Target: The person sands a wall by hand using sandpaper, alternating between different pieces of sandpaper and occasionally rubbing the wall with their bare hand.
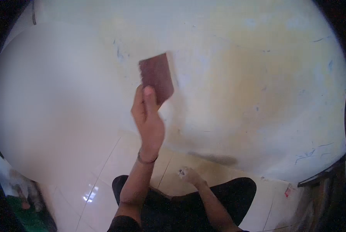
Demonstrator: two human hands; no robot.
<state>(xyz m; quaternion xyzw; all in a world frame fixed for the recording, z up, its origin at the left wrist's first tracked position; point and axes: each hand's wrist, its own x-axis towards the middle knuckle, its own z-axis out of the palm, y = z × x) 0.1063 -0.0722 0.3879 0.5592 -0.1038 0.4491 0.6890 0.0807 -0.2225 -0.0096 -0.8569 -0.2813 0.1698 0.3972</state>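
Raised in front of the wall [227,85], my left hand [150,116] grips a reddish-brown piece of sandpaper [157,75]. The thumb presses on its near face, and the sheet's left edge is ragged, as if torn. Its upper part sticks up past the fingers, close to the wall surface. Down over my lap, my right hand [190,176] is closed, with whitish dust on the fingers. I cannot tell what, if anything, sits inside that fist.
Pale yellow and white patches, scuffs and blue marks cover the wall. Glossy floor tiles [103,185] run along its foot, with my dark-clothed legs [173,208] folded on them. A dark wooden piece [320,193] stands at the right; green fabric [24,212] lies lower left. A blur hides the left side.
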